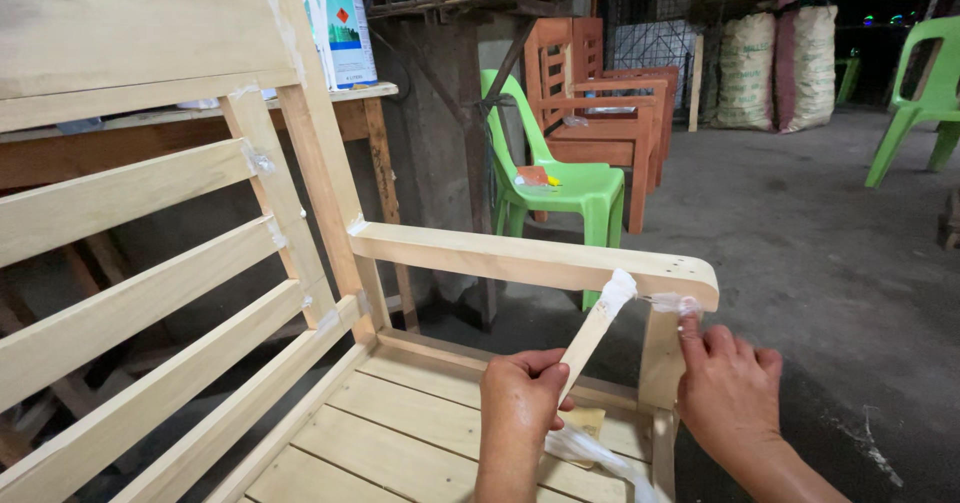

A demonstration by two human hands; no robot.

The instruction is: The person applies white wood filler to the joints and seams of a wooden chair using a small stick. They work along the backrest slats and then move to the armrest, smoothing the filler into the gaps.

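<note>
An unfinished pale wooden chair with a slatted back fills the left of the view. Its right armrest runs to a front post. My left hand grips a flat wooden stick whose tip carries white filler paste and touches the underside of the armrest near the post. A clear plastic bag hangs from the same hand. My right hand presses its fingertips on white paste at the joint between armrest and post.
A green plastic chair stands behind the armrest, with stained reddish-brown wooden chairs beyond it. A wooden table with a carton stands at the back left. Filled sacks and another green chair stand at the far right on concrete floor.
</note>
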